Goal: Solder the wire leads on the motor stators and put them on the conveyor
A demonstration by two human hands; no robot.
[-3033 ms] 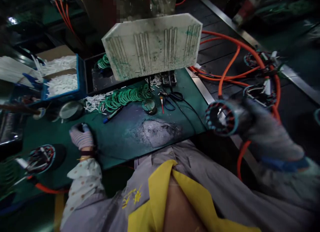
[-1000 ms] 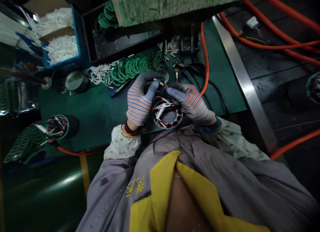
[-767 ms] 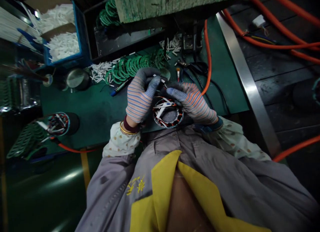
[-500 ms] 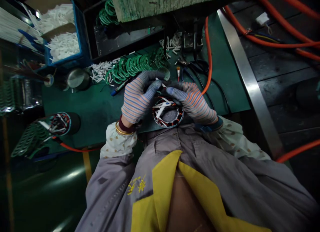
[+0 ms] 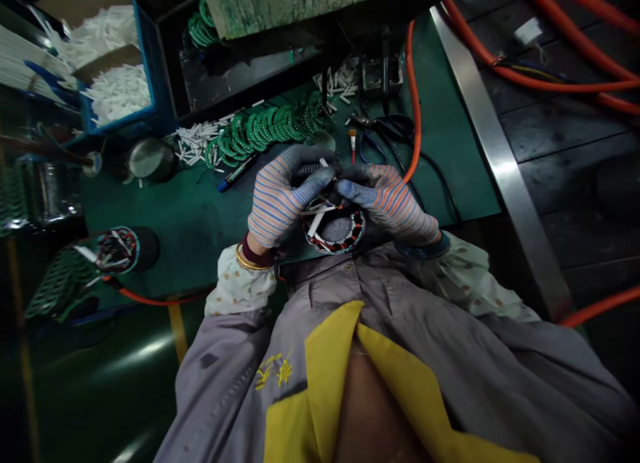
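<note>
My left hand, in a striped glove, is closed with thumb against fingers, and a short white sleeve sticks up out of the pinch. My right hand, gloved alike, is pinched close beside it; what lies between its fingertips is too dark and small to name. Just below both hands sits a round motor stator with dark red windings, at the table's near edge. White sleeves and thin wires lie across its left side.
Green ring-shaped boards and loose white sleeves lie beyond my hands. A brush, a marker, pliers and an orange hose are near. Another stator stands left; a blue bin stands behind.
The white sleeve in my left hand has turned more upright. My fingertips have shifted slightly right, and the whole view has moved a little.
</note>
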